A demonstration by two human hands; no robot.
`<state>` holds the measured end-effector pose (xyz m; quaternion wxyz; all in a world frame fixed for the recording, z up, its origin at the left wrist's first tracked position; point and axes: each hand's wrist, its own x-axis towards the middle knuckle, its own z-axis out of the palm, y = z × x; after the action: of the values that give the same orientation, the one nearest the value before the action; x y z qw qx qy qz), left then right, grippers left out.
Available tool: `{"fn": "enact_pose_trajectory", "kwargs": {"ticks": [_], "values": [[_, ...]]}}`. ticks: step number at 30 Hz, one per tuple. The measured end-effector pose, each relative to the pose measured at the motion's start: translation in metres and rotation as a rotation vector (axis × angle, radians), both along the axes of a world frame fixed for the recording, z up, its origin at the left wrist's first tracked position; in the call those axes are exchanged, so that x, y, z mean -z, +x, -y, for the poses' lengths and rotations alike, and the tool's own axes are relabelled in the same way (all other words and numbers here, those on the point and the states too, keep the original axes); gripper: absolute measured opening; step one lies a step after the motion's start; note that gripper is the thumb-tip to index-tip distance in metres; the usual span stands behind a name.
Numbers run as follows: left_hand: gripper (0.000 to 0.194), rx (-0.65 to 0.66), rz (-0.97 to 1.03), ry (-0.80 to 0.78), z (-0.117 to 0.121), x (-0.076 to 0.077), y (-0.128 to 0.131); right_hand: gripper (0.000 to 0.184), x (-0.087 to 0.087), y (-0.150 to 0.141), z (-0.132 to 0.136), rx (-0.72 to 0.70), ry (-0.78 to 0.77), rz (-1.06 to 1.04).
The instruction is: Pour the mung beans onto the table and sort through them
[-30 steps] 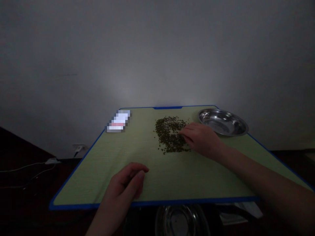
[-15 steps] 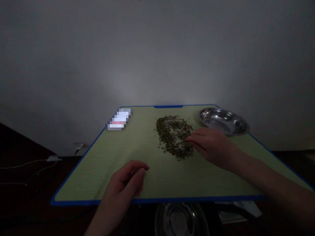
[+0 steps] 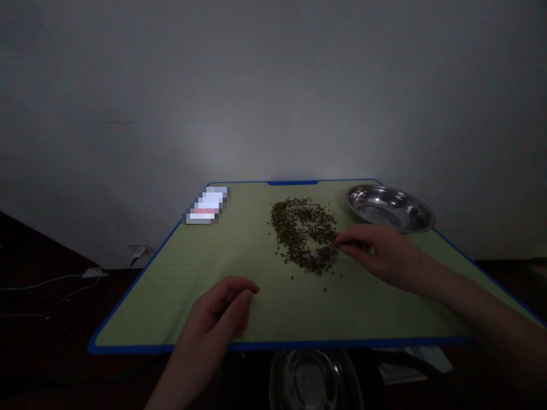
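Small dark-green beans or seeds lie scattered in a loose patch on the light-green tabletop. At the patch's right edge, my right hand is closed in a pinch around a thin, spoon-like tool. Most of the tool is hidden by the fingers, so its exact kind is unclear. My left hand rests near the table's front edge, fingers loosely curled and thumb close to the index finger. Nothing shows in it. Behind my right hand stands a shiny metal bowl.
A phone with a lit, blurred screen lies at the back left. Below the front edge are another metal bowl and some pale, flat material. Cables and a socket are on the left, and a wall stands behind.
My right hand has drawn slightly right, and the tool's tip no longer reaches visibly into the patch. A few loose beans now lie nearer the front. My left hand stays put.
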<state>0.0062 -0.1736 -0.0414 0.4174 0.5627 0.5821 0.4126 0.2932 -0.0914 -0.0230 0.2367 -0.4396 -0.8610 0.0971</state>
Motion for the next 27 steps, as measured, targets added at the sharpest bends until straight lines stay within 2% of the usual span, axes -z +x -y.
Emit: {"fn": "enact_pose_trajectory", "kwargs": {"ticks": [3, 15, 22, 27], "values": [[0.024, 0.009, 0.008, 0.000, -0.001, 0.002, -0.001, 0.019, 0.003, 0.009, -0.004, 0.025, -0.055, -0.015], [0.024, 0.020, 0.010, 0.002, -0.001, 0.002, 0.000, 0.022, 0.013, 0.025, -0.007, 0.052, -0.110, -0.034], [0.025, 0.014, -0.004, 0.003, 0.000, 0.000, 0.000, 0.020, 0.017, 0.012, -0.002, 0.007, -0.170, -0.014], [0.025, -0.010, 0.000, -0.004, 0.000, 0.000, 0.002, 0.017, 0.019, -0.002, -0.005, -0.036, -0.126, 0.010]]}}
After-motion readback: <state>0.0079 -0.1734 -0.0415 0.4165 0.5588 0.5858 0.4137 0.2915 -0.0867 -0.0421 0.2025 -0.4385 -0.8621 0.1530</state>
